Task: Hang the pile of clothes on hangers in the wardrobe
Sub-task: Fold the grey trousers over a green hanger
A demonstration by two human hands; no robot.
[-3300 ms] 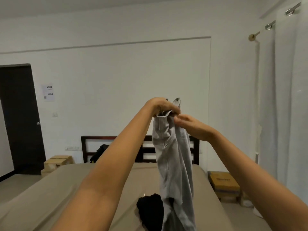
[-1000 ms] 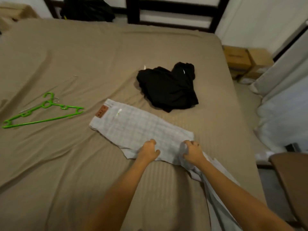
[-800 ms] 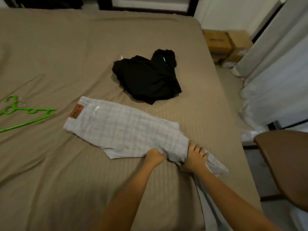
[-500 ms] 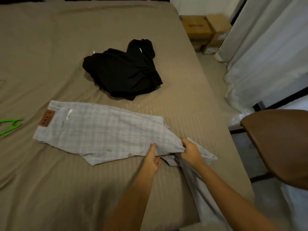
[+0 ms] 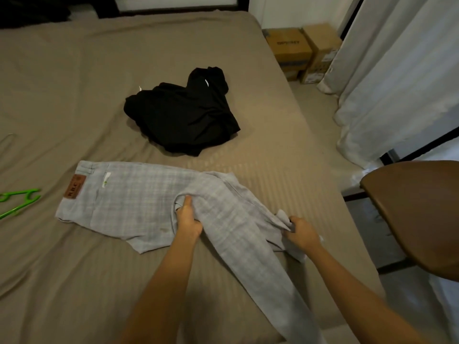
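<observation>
Head camera, looking down over my forearms at the bed with its tan sheet. The grey checked trousers lie flat across the near half of it. The waistband is toward my left, with a brown patch on it. The legs run to my right and then bend back toward me, trailing off the near edge of the mattress.

My left hand sits at the bend. The thumb lies straight along the top of a raised fold and the fingers are tucked under the cloth, so the fold is pinched between them. My right hand is further right, near the side of the bed. Its fingers are curled tight around a bunched edge of the same trousers, and a corner of cloth sticks up above the knuckles.

Beyond the trousers and apart from them, a heap of black clothes lies near the middle of the bed. A green hanger lies on the sheet at the far left, cut off by the frame edge.

Off the bed to the right are cardboard boxes on the floor by the wall, a pale curtain, and a brown rounded top on a dark frame. I cannot tell whether that is a chair or a table.
</observation>
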